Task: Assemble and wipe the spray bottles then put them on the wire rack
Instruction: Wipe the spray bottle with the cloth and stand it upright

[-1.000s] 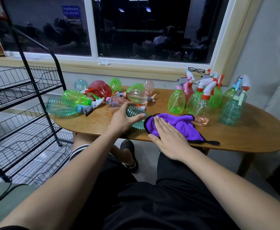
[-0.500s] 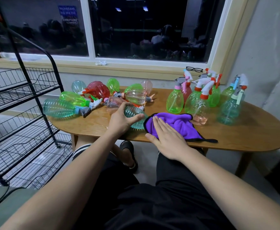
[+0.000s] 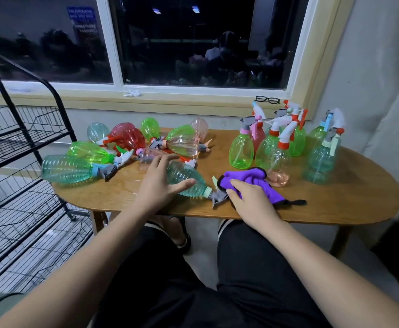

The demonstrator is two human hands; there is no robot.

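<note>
Sitting at the wooden table [image 3: 336, 204], the person is laying the left hand [image 3: 158, 188] across a teal spray bottle [image 3: 190, 174] that is lying on its side near the front edge, fingers spread and straight rather than clamped. The right hand [image 3: 253, 202] is bunching the purple cloth [image 3: 248, 179] in curled fingers, just beside the bottle's trigger. The wire rack [image 3: 28, 136] is standing off to the left.

left hand [image 3: 160, 183] is resting palm-down, fingers splayed straight, thumb out | right hand [image 3: 250, 202] is holding a curled-finger grip on the purple cloth [image 3: 248, 177] | both bare forearms are reaching forward
</note>
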